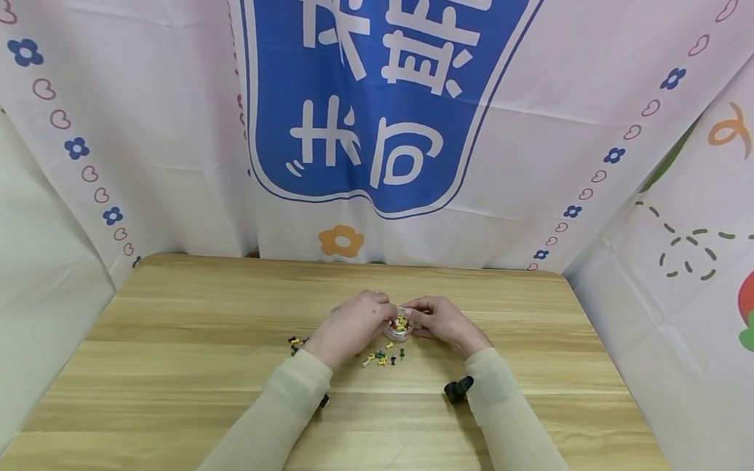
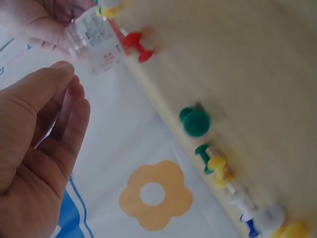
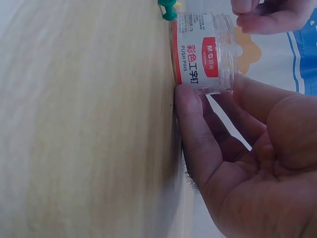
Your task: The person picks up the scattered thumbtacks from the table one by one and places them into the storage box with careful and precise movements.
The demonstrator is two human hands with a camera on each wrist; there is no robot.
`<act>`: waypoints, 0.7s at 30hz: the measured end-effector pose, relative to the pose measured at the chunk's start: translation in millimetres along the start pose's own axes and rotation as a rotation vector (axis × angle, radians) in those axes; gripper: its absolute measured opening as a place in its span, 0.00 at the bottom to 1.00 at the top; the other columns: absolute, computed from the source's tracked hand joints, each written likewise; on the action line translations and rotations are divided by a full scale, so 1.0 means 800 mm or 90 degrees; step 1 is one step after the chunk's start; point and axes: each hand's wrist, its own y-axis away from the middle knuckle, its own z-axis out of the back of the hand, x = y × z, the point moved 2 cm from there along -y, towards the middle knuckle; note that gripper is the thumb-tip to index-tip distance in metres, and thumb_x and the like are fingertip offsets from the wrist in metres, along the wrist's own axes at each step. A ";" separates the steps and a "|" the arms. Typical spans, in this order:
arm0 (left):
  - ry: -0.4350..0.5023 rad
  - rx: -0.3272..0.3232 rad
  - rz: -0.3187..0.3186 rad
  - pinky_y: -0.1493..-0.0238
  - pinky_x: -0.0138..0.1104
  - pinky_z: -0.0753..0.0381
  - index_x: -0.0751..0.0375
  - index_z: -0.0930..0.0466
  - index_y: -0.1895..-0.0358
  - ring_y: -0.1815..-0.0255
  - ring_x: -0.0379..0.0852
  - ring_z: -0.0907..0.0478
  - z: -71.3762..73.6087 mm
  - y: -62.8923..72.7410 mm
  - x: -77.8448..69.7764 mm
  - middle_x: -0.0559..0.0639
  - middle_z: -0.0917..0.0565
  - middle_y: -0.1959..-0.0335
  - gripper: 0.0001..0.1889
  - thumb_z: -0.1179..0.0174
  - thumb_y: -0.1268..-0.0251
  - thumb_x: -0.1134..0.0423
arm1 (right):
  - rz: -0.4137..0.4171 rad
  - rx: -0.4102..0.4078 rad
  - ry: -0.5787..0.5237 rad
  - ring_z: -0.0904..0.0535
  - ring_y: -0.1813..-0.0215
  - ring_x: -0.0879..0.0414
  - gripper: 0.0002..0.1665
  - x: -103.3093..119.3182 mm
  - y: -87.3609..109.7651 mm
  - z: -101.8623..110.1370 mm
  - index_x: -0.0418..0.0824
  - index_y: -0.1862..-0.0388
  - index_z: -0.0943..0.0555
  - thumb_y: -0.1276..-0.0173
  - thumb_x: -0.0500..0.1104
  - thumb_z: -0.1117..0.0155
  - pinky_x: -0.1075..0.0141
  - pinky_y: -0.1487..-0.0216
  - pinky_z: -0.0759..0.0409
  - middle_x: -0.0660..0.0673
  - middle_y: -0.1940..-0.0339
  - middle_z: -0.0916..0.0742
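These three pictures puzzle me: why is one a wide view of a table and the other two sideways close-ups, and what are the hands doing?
No machine here: a person works with two bare hands and wears three cameras. The wide picture comes from the head camera, looking down at a wooden table. The close-ups come from cameras strapped to each wrist, so they look tilted. The right hand holds a small clear push pin jar, its label reading "PUSH PINS", standing on the table. The left hand is at the jar's open top, fingers curled together; whether it pinches a pin is not visible. Loose coloured push pins lie scattered on the table in front of the jar, seen close in the left wrist view.
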 end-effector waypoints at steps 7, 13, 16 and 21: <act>0.052 0.033 0.019 0.37 0.45 0.04 0.56 0.05 0.43 0.42 0.49 0.07 0.021 0.011 0.008 0.49 0.05 0.45 0.08 0.25 0.17 0.66 | -0.005 -0.002 -0.010 0.08 0.36 0.49 0.22 -0.002 -0.001 0.000 0.31 0.23 0.15 0.05 0.40 0.38 0.56 0.29 0.06 0.30 0.26 0.12; 0.073 0.107 0.068 0.39 0.46 0.05 0.56 0.04 0.46 0.46 0.49 0.07 0.038 0.022 0.015 0.50 0.04 0.46 0.06 0.24 0.19 0.67 | -0.004 0.000 -0.010 0.08 0.36 0.49 0.22 -0.001 -0.002 0.000 0.31 0.23 0.15 0.05 0.40 0.38 0.57 0.30 0.05 0.29 0.25 0.12; 0.074 0.143 0.081 0.43 0.45 0.06 0.58 0.04 0.51 0.53 0.46 0.11 0.041 0.025 0.017 0.50 0.04 0.51 0.04 0.24 0.20 0.70 | -0.001 0.004 -0.011 0.08 0.37 0.50 0.22 -0.001 -0.001 0.000 0.31 0.23 0.15 0.05 0.40 0.38 0.57 0.30 0.05 0.29 0.26 0.12; 0.077 0.186 0.094 0.52 0.41 0.11 0.57 0.07 0.58 0.61 0.42 0.19 0.039 0.030 0.019 0.48 0.09 0.61 0.05 0.21 0.25 0.71 | 0.000 0.004 -0.014 0.08 0.37 0.51 0.22 -0.001 0.000 0.000 0.30 0.23 0.15 0.05 0.40 0.38 0.58 0.30 0.05 0.30 0.27 0.12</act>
